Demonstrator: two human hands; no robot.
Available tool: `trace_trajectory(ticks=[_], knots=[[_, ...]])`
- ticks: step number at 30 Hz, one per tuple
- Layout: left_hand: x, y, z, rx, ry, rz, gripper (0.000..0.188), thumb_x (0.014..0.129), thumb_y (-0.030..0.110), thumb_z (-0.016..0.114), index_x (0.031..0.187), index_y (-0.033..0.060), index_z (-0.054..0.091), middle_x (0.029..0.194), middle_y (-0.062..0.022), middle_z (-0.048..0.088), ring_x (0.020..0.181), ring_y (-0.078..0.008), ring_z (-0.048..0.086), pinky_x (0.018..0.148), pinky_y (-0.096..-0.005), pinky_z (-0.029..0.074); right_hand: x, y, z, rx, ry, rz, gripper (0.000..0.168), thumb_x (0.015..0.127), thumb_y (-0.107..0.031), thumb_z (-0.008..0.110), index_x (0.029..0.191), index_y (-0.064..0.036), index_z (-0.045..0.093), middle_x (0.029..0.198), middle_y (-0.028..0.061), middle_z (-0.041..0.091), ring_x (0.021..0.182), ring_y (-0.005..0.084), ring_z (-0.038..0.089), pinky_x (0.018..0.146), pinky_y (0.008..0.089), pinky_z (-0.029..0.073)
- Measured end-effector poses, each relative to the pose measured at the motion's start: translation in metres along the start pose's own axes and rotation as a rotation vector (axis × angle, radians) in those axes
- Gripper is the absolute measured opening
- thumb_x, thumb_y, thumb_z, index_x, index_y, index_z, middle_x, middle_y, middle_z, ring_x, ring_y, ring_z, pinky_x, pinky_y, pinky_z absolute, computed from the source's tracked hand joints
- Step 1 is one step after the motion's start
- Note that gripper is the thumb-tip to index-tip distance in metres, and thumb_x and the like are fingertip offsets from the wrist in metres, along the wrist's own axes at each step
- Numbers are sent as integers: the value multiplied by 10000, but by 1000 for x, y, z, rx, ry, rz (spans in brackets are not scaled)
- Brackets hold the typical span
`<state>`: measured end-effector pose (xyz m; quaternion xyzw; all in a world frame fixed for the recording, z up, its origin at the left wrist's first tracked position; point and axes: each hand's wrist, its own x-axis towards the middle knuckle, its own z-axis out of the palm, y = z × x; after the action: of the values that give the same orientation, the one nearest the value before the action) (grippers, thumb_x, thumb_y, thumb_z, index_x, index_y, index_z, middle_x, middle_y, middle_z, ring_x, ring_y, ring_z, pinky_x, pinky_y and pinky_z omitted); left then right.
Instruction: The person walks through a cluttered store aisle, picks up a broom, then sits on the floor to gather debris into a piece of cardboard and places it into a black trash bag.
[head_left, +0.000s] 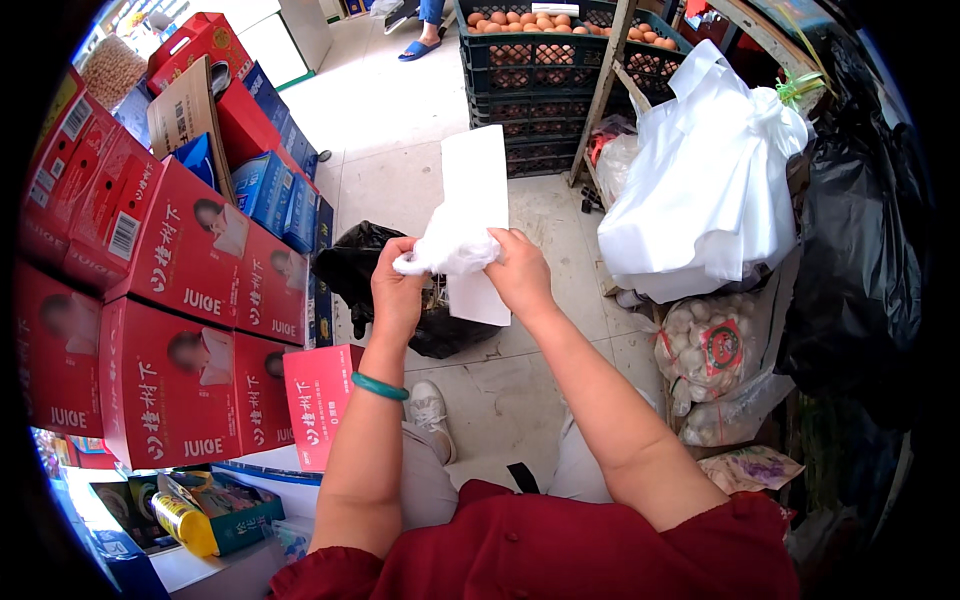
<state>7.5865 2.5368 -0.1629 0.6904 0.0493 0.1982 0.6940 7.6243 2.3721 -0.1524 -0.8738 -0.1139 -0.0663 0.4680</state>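
My left hand (396, 289) and my right hand (523, 274) are held out in front of me, both gripping a bunched white plastic bag (459, 244). The bag is gathered between them, with a twisted or knotted end by my left fingers. A flat white sheet or panel (480, 165) reaches above and below the bag, close to my right fingers; whether I hold it too, I cannot tell. Beneath my hands, a black plastic bag (442, 334) stands on the tiled floor, its contents mostly hidden.
Red juice cartons (176, 247) are stacked at left. Dark plastic crates of eggs (532, 56) stand ahead. At right are a stack of white plastic bags (697, 187), a net bag of garlic (694, 349) and hanging black bags (855, 247). A person's foot in a blue slipper (418, 50) shows beyond.
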Motion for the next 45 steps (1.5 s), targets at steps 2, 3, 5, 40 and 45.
trace_trajectory(ticks=[2,3,5,40,45], knots=[[5,-16,-11,142,35,262,210,723,-102,556,874,41,525,909,-41,558,858,-140,529,778,-252,431,2,5,5,40,17,-16,306,699,-125,620,1006,-123,615,934,64,591,879,264,580,735,360,467],[3,-6,-5,178,42,330,224,678,-110,560,836,44,520,899,-56,550,853,-173,533,774,-265,434,4,8,4,54,30,-18,320,694,-124,625,1014,-126,612,943,61,591,883,262,580,739,357,467],[5,-3,-1,204,48,392,227,674,-111,555,840,41,524,896,-61,551,845,-175,534,771,-266,436,4,13,2,41,19,-21,307,706,-141,628,1012,-116,612,958,70,591,889,267,579,742,356,465],[10,-323,-4,1208,-838,-180,273,784,129,522,1012,-12,570,1154,-236,504,1048,-384,505,900,-420,428,15,36,-41,-129,76,85,198,791,-160,583,967,-77,620,886,95,591,799,279,589,694,373,472],[42,-242,2,1275,-970,-131,251,787,201,567,968,29,593,1026,-205,578,924,-388,558,806,-440,465,15,38,-43,-204,94,45,198,791,-165,579,966,-82,622,887,91,592,818,276,588,690,387,474]])
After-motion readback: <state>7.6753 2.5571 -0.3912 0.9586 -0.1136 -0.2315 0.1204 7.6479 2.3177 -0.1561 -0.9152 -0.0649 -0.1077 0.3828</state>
